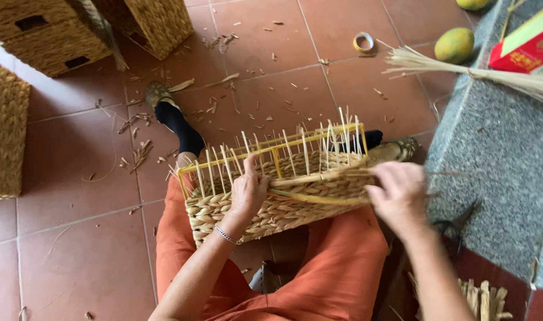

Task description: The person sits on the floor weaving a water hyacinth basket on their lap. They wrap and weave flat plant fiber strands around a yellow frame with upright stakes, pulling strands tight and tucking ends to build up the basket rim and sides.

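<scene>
A half-woven straw basket (pixel 283 208) on a yellow wire frame (pixel 271 150) lies across my lap, with thin upright stakes sticking out of its top edge. My left hand (pixel 247 190) presses on the woven side near the middle, fingers over the rim. My right hand (pixel 396 196) grips a flat weaving strand (pixel 319 178) at the basket's right end, pulling it along the top row. I wear orange trousers and a bracelet on the left wrist.
Finished woven baskets (pixel 51 35) stand at the back left and another (pixel 4 137) at the left edge. A tape roll (pixel 363 42) lies on the tiled floor. A granite ledge (pixel 497 166) at right carries a straw bundle (pixel 461 68), a mango (pixel 454 45), a red box (pixel 530 44) and scissors (pixel 458 226).
</scene>
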A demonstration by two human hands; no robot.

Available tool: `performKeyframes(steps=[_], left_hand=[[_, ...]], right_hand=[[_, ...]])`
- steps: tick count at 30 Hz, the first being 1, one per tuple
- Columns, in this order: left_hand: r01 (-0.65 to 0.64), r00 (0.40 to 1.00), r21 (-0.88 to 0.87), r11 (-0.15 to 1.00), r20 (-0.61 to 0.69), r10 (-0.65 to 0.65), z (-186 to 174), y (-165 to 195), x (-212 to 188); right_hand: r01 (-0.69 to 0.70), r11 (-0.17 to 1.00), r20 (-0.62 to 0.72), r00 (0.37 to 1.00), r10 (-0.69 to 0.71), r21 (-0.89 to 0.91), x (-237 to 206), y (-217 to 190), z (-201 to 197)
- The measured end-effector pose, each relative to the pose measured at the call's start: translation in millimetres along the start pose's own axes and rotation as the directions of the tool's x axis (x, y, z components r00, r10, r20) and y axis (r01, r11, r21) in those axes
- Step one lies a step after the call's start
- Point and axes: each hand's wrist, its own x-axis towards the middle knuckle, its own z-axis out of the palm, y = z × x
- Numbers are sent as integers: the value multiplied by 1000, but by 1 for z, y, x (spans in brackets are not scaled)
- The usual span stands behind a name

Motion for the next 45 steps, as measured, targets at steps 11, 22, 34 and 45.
performKeyframes(steps=[11, 22, 34, 45], left_hand=[[-291, 951, 123, 949, 144, 273, 8, -6, -9], [-43, 979, 41, 998, 203, 34, 2, 25, -3], [29, 997, 143, 989, 67, -39, 36, 11, 8], [292, 652, 201, 935, 673, -348, 33, 3, 60]], right_hand=[[57, 993, 239, 968, -80, 104, 6, -56, 26], [236, 967, -452, 856, -252, -93, 76, -112, 28], [-264, 886, 527, 850, 27, 380, 96, -103, 162], [-639, 558, 765, 644, 12, 530, 121, -102, 138]])
